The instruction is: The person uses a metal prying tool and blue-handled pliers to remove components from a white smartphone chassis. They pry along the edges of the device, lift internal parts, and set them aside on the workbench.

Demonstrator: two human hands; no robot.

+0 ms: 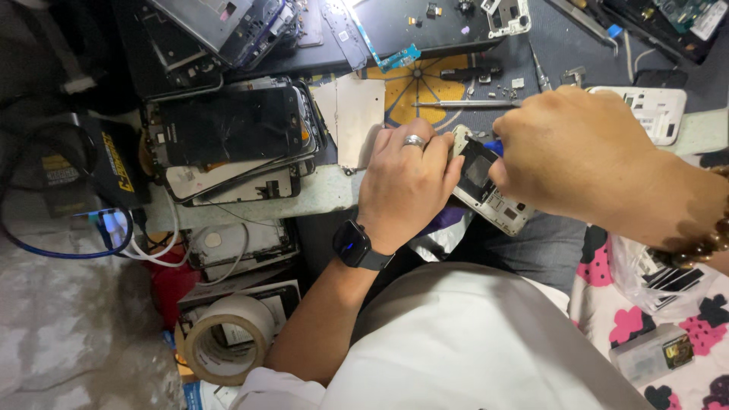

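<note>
Tape roll [226, 340]: lower left, nearest the body, lying flat beside the left forearm, well apart from the work
Small white box [651, 355]: lower right, on the pink-and-black flowered cloth [615, 323], with a clear plastic bag [659, 279] just beyond it
Wrist: a black watch [358, 247] on the left, a brown bead bracelet [706, 244] on the right
Left hand [406, 186]: fingers curled shut around the left end of the opened phone frame [490, 190], ring on one finger, thumb side hidden
Opened phone frame: white, held above the lap between both hands, just in front of the bench edge, tilted, dark panel facing up
Right hand [577, 152]: closed over the frame's right end; a bit of blue shows at the fingertips, too covered to tell what it is
Obstruction: the right hand's back hides its fingertips and much of the frame
Stack of phone screens [235, 140]: on the bench just left of the left hand, dark glass on top, cracked
Metal plate [357, 114]: just beyond the left knuckles, flat on the bench
Tweezers [463, 104]: lying across the yellow-patterned mat [414, 85]
White phone shell [653, 110]: far right, partly behind the right hand
Far edge: more boards and frames, blurred
</note>
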